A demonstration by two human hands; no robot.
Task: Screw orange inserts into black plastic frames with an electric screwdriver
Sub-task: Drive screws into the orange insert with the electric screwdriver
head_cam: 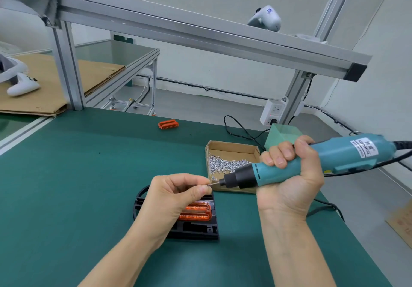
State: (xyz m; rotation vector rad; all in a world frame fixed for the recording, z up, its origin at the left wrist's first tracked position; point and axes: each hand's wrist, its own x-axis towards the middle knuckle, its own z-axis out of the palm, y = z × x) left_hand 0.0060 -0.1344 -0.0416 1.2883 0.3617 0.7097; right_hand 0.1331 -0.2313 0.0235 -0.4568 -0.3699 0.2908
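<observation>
With the left hand (178, 194) pinching 1 screw (209, 184) against the bit of the electric screwdriver (298, 164) gripped by the right hand (289, 171), above the black frame (194, 228) and its orange insert (197, 212) on the surface (78, 175), a slip could drop the screw.

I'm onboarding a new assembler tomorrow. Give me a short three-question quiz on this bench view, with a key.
1. True or false: the right hand grips the electric screwdriver.
2. What does the left hand pinch at the screwdriver's bit?
A. a screw
B. the spare orange insert
C. a cable
3. Fill in: loose screws lie in the open ____ beside the right hand.

Key
1. True.
2. A. The fingertips hold a small screw against the bit tip, above the black frame that carries an orange insert.
3. Cardboard box.
</observation>
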